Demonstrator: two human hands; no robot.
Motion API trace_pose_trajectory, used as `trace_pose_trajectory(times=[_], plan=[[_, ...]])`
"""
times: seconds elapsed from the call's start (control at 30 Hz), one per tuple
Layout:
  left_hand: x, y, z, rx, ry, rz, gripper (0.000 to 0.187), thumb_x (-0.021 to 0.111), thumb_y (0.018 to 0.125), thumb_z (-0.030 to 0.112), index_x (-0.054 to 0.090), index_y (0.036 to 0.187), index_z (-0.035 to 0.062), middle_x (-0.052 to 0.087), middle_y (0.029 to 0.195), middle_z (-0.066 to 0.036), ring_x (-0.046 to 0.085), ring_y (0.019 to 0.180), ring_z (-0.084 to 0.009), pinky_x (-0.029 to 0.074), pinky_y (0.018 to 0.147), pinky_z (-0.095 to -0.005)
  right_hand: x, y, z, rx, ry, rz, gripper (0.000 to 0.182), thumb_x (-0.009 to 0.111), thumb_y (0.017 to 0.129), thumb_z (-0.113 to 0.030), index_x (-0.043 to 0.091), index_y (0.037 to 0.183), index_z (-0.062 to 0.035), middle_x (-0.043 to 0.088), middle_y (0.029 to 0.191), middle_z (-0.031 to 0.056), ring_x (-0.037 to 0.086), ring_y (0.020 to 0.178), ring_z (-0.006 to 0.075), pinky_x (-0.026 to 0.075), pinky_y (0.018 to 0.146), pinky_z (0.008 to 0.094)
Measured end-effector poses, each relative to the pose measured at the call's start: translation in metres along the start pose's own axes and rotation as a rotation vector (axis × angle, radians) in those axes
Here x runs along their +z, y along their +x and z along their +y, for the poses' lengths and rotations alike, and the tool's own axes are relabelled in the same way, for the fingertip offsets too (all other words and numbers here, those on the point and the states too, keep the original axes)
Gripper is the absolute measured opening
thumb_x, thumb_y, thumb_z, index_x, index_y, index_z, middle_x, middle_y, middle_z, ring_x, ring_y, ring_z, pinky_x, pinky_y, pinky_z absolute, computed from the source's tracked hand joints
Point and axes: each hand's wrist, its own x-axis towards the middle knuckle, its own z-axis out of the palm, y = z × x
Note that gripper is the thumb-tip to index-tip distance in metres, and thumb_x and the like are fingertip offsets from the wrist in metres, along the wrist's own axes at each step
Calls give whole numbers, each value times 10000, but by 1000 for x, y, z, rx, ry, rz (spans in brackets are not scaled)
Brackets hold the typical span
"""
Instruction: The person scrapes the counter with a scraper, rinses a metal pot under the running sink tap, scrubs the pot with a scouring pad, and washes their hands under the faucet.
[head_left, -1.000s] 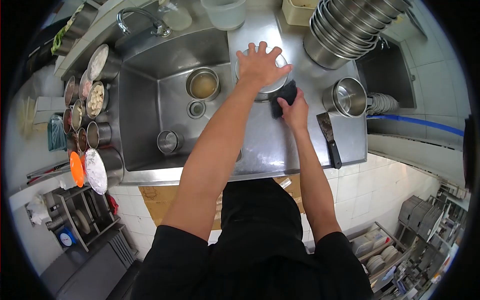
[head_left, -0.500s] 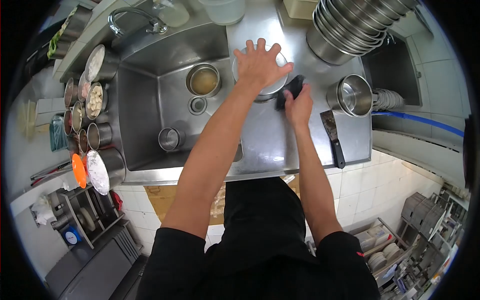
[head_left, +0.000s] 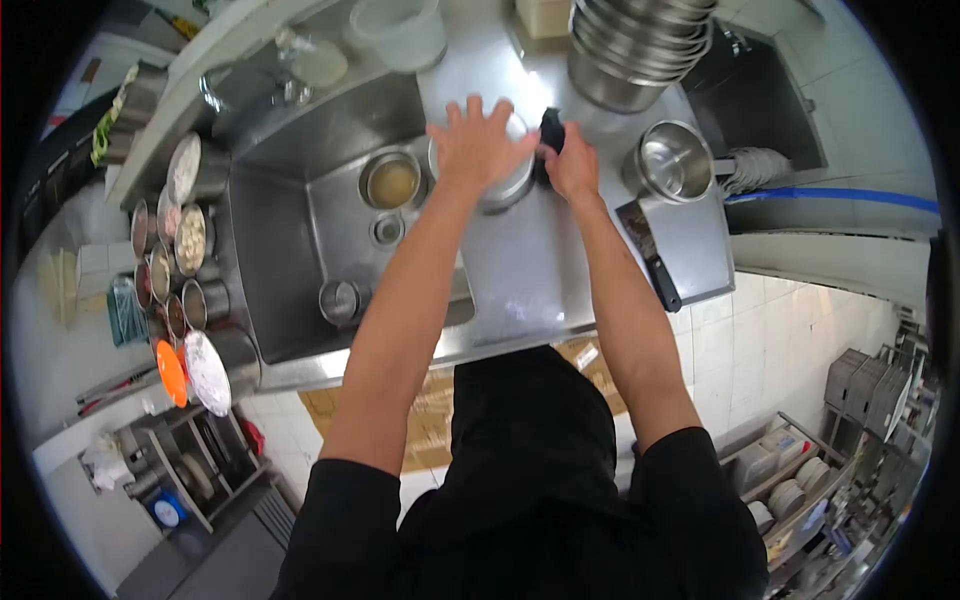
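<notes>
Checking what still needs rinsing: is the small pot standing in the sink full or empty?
Not empty: the pot stands upright in the sink, holding yellowish-brown liquid well up its wall.

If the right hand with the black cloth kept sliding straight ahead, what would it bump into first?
Probably the tilted stack of steel bowls at the counter's back. The right hand and its black cloth point roughly that way, though depth is hard to judge.

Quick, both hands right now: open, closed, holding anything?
Left hand: open, fingers spread flat on the upturned round steel bowl.
Right hand: closed, gripping the black scouring pad against the bowl's side.
</notes>
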Motion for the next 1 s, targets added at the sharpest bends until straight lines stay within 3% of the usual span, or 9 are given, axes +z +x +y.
trace_pose_trajectory(times=[0.1,0.17,0.23,0.33,0.5,0.63,0.77,0.9,1.0], plan=[[-12,-16,11,17,-17,-84,621,553,856,658,592,1300,225,510,1370,-125,435,1304,-390,348,989,-668,-14,20,23,-134,-105,-72,516,792,797,-187,525,1214,-41,689,1006,223,679,882,411,550,749,478],[-12,-17,9,27,-19,-56,618,558,859,658,594,1302,228,505,1376,-118,428,1315,-379,346,999,-671,-39,8,17,296,406,-273,524,799,781,-175,556,1223,-33,696,991,163,701,806,271,564,619,377],[-9,-20,8,28,-29,-77,622,556,863,663,590,1312,234,501,1382,-112,418,1326,-377,333,1016,-680,-46,-28,26,321,549,-143,526,796,772,-159,578,1231,-25,675,955,115,664,722,174,524,506,306],[-7,-21,8,18,-40,-71,632,544,866,672,584,1329,244,496,1390,-109,405,1339,-377,311,1041,-690,-47,-78,43,396,510,-202,550,783,784,-148,572,1278,-30,681,973,149,685,787,241,561,630,350],[-8,-22,7,15,-69,-88,638,547,864,671,581,1338,245,487,1408,-114,395,1350,-381,298,1053,-697,-53,-126,22,38,-59,35,700,766,805,-223,470,1422,-74,537,1284,247,585,1142,405,488,958,480],[-5,-27,15,-23,-81,-64,645,545,865,668,578,1345,239,486,1415,-112,385,1360,-389,292,1059,-699,-38,-127,5,34,-314,-72,702,785,757,-264,488,1360,-62,472,1326,254,543,1149,440,486,956,498],[-5,-34,18,-36,-82,-76,655,522,873,673,569,1358,236,480,1426,-111,378,1368,-385,283,1065,-697,-32,-96,39,-68,25,-12,596,754,691,-167,534,1225,-21,550,1228,223,587,1065,365,491,934,429],[-6,-33,15,-25,-99,-74,656,512,877,674,563,1365,239,475,1431,-113,377,1369,-378,288,1057,-692,-67,-98,33,360,798,-327,432,743,761,-20,590,1163,-56,606,1054,52,571,826,134,449,707,277],[-7,-34,16,-26,-103,-117,650,514,880,668,564,1366,238,474,1431,-115,375,1372,-375,300,1044,-685,-65,-97,42,366,757,-384,414,751,789,-10,607,1171,-74,601,1070,35,559,785,98,428,662,259]])
